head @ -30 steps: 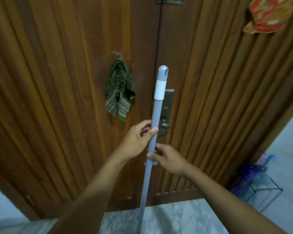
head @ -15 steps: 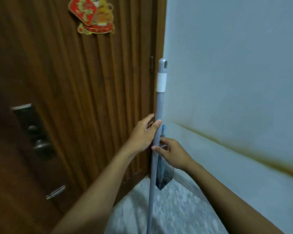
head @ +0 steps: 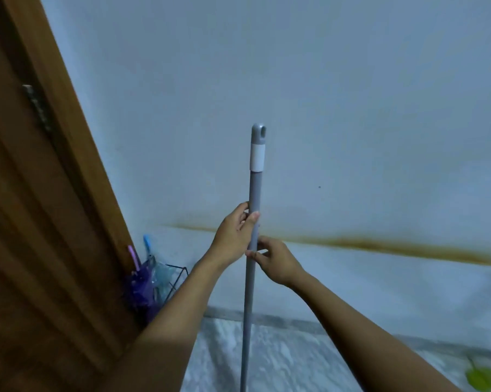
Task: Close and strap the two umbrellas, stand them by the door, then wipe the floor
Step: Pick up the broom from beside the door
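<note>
Head view: my left hand (head: 233,236) and right hand (head: 275,261) both grip the upright mop pole (head: 255,188), umbrellas (head: 144,281) racked beside the door (head: 40,222); I recommend firm, spaced grips and even strokes across the floor (head: 281,357).

- A grey pole (head: 254,199) stands almost upright in mid-view, with a white band and a holed cap at its top. Its lower end runs off the bottom edge.
- The left hand (head: 233,239) grips the shaft, thumb laid across its front.
- The right hand (head: 277,261) holds the shaft just below the left, fingers curled round it.
- A brown wooden door (head: 26,222) fills the left side.
- In the corner between the door and the pale wall (head: 351,94), a purple umbrella (head: 141,287) and a blue umbrella (head: 161,274), seemingly folded, stand handles-up in a black wire rack (head: 179,274).
- A brown streak (head: 380,246) runs along the wall.
- The marbled floor (head: 281,360) shows below.
</note>
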### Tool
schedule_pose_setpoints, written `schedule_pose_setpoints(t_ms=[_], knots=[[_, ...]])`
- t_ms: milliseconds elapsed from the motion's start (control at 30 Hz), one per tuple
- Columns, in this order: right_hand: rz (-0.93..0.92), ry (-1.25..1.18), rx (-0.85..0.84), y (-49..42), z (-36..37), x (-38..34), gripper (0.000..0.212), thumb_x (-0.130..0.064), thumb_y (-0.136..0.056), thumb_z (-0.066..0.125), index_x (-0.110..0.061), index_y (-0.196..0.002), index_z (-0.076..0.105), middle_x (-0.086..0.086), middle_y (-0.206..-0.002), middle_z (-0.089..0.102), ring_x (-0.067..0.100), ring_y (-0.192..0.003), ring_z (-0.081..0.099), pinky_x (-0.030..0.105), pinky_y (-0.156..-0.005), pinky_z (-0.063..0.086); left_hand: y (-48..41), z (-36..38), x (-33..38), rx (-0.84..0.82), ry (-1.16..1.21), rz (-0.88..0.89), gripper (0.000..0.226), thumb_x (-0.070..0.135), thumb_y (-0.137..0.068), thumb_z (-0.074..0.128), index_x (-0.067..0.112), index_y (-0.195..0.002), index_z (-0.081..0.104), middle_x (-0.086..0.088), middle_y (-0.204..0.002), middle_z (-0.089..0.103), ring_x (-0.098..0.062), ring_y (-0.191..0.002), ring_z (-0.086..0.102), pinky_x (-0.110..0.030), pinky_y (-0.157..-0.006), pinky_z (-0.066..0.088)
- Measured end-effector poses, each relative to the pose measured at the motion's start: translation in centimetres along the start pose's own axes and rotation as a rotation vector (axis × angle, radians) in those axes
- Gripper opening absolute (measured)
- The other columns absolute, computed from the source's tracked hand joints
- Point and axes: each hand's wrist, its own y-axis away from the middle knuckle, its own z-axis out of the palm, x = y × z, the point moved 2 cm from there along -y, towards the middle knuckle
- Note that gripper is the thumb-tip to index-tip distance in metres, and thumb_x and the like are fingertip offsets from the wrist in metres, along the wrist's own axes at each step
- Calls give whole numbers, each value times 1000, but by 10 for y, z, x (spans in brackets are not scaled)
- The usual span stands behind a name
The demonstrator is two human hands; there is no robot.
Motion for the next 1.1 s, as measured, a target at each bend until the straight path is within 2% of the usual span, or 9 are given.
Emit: schedule_pose_setpoints(t_ms=[100,267,400,567,667,867,967,1033,1100], knots=[[94,4,49,-27,-6,25,25,-26,-96,59,-14,-116,66,0,-113,72,14,-104,67,38,-94,54,-39,17,-24,-54,5,-13,10,30,-101,48,28,-108,54,0,-91,67,-18,-91,68,-32,-82,56],[198,24,71,-69,-13,68,29,-28,-95,59,-12,-119,66,2,-117,72,18,-108,66,43,-96,53,-95,42,-61,-117,8,-45,7,26,-99,51,28,-105,54,-3,-89,65,-26,-92,67,-48,-86,55],[263,12,77,-97,-20,99,29,-19,-96,59,-7,-122,65,7,-118,71,20,-109,66,42,-96,53,-130,64,-87,-142,2,-63,7,30,-98,50,28,-103,55,-3,-87,64,-27,-89,66,-50,-84,55],[285,13,54,-132,-28,132,26,-12,-96,56,-5,-119,64,11,-117,70,25,-110,65,41,-95,52,-165,83,-108,-92,19,-110,11,28,-99,50,27,-109,55,-10,-96,65,-27,-93,66,-37,-81,56],[289,3,24,-155,-33,146,24,-13,-95,55,-6,-117,64,11,-115,71,24,-109,66,41,-94,52,-186,90,-116,-36,22,-143,12,27,-100,51,29,-110,55,-12,-99,66,-26,-90,66,-38,-80,56],[320,16,-3,-181,-40,165,28,-19,-96,55,-9,-121,62,8,-119,70,24,-111,64,41,-95,52,-213,100,-127,-11,-13,-193,27,33,-99,52,22,-123,56,-3,-106,67,-18,-97,66,-33,-86,56],[361,63,-45,-188,-44,175,31,-30,-94,57,-17,-121,64,1,-118,70,20,-110,64,43,-94,52,-213,104,-136,9,-7,-237,31,37,-97,53,23,-125,56,1,-110,66,-16,-102,65,-28,-87,55],[399,77,-52,-186,-48,172,36,-34,-92,60,-20,-125,62,-1,-118,69,19,-109,64,42,-93,53,-210,103,-133,36,-7,-259,33,36,-97,55,20,-124,57,1,-111,66,-16,-103,65,-19,-83,52],[420,50,-41,-185,-55,164,42,-36,-91,63,-21,-130,59,-1,-118,69,20,-109,64,42,-96,52,-210,98,-126,51,-21,-264,34,35,-97,55,17,-126,56,2,-113,63,-13,-101,62,-5,-70,45]])
